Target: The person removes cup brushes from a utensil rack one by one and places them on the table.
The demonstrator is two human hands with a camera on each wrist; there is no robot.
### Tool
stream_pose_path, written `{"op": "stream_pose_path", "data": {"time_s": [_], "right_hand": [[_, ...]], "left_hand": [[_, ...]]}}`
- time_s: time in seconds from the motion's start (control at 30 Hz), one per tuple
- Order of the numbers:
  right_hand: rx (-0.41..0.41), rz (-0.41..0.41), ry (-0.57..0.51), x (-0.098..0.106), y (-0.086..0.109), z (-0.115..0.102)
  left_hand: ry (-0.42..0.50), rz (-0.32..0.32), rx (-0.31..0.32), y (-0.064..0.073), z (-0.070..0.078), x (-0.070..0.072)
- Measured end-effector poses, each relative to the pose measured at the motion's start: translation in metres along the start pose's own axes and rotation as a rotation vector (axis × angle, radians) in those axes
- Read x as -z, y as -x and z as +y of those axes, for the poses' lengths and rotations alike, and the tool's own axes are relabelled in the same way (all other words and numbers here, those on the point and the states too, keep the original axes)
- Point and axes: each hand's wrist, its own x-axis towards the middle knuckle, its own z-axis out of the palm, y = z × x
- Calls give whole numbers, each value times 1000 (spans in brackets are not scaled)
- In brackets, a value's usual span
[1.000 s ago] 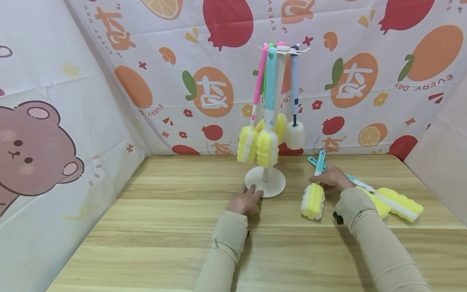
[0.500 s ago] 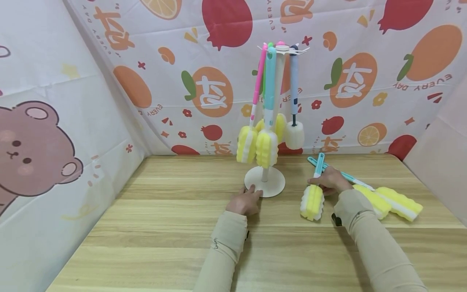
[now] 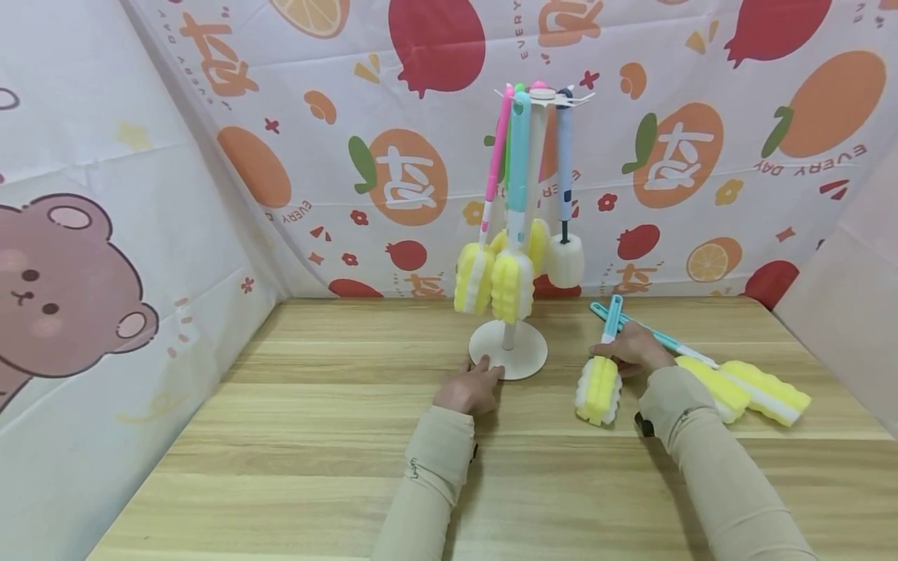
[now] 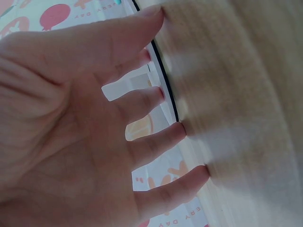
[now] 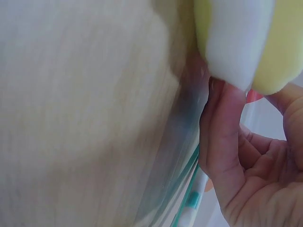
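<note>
My right hand (image 3: 634, 349) pinches a sponge bottle brush (image 3: 599, 392) at the neck, just above its yellow-and-white head. The brush's teal handle points toward the back wall. In the right wrist view the sponge head (image 5: 239, 42) hides part of the fingers. My left hand (image 3: 468, 389) rests its fingertips on the near edge of the round white base (image 3: 529, 360) of a brush stand. Spread fingers (image 4: 156, 146) reach the base and the tabletop in the left wrist view. Several brushes hang from the stand, including a teal-handled one (image 3: 518, 156) in front.
Two more sponge brushes lie crossed to the right, one yellow head (image 3: 712, 386) overlapping the other (image 3: 768, 393). A blue-handled brush with a white head (image 3: 565, 261) hangs on the stand's right side. Printed cloth (image 3: 295, 234) borders the wooden table (image 3: 316, 452).
The held brush's handle tip has dipped slightly and its sponge head has shifted a little toward me. My left hand stays at the base. The hanging brushes keep their places.
</note>
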Motion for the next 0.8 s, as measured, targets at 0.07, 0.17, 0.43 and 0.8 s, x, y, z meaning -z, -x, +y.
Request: {"op": "stream_pose_path", "data": {"time_s": [0.07, 0.17, 0.43, 0.8], "right_hand": [[-2, 2, 0, 0, 0, 0], [-2, 2, 11, -1, 0, 1], [-7, 6, 39, 2, -1, -1], [53, -12, -28, 14, 8, 0]], "left_hand": [[-1, 0, 0, 0, 0, 0], [-2, -2, 0, 0, 0, 0], [2, -7, 8, -1, 1, -1], [7, -3, 3, -1, 0, -1]]}}
